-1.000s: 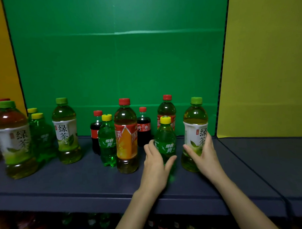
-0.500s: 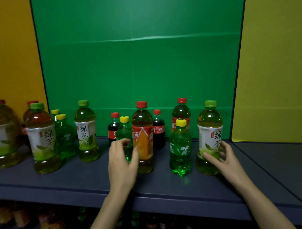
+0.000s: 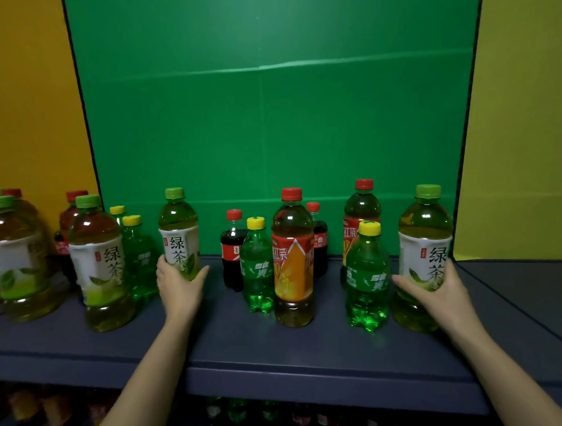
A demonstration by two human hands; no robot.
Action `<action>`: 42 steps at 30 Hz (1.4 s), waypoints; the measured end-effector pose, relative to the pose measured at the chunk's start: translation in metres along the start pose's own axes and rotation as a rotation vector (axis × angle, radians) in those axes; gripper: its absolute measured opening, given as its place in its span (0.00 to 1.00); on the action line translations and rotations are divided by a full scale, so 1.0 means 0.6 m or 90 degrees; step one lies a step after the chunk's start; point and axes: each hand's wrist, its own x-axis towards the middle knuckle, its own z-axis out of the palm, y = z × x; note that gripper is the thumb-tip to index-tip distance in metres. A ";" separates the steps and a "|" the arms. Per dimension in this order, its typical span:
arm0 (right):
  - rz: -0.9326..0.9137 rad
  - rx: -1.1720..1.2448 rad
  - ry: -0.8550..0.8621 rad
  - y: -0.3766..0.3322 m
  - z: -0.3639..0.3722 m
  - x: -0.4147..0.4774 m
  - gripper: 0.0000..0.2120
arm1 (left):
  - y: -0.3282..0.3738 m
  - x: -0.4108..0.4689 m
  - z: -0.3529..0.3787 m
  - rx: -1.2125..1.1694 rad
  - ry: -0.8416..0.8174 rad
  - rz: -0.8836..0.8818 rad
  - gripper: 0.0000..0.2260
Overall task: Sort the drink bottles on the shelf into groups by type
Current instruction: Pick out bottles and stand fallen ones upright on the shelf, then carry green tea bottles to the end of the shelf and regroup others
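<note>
My left hand (image 3: 179,288) wraps the lower part of a green-tea bottle (image 3: 178,229) with a green cap, left of centre on the dark shelf (image 3: 278,350). My right hand (image 3: 442,295) grips another green-tea bottle (image 3: 425,236) at the right end. Between them stand two red-tea bottles (image 3: 293,260) (image 3: 361,210), two green soda bottles with yellow caps (image 3: 256,268) (image 3: 367,273) and two small cola bottles (image 3: 232,246) (image 3: 319,240). Further left are more green-tea bottles (image 3: 98,263) (image 3: 15,257) and green sodas (image 3: 141,256).
A green backdrop (image 3: 270,117) stands behind the shelf, with orange panel at left and yellow panel (image 3: 518,125) at right. The shelf runs on to the right (image 3: 515,287). More bottles sit dimly on a lower shelf (image 3: 235,412).
My left hand left the middle soda bottle, moved left and closed on the green-tea bottle. My right hand kept hold of the right green-tea bottle. The view shifted left.
</note>
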 end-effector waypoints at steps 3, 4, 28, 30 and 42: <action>0.006 0.019 0.010 -0.001 -0.003 -0.007 0.28 | -0.010 0.009 -0.002 0.017 0.004 -0.019 0.32; 0.010 0.025 0.013 -0.001 -0.004 -0.010 0.29 | -0.010 0.007 -0.003 0.019 0.010 -0.016 0.31; -0.135 0.118 -0.249 -0.190 0.126 -0.161 0.39 | 0.037 -0.120 -0.295 0.022 0.116 0.162 0.25; -0.133 0.141 -0.286 -0.206 0.184 -0.190 0.38 | 0.019 -0.117 -0.348 0.040 0.135 0.159 0.23; -0.085 0.319 -0.484 -0.323 0.595 -0.438 0.34 | -0.191 -0.084 -0.740 0.164 0.187 0.022 0.28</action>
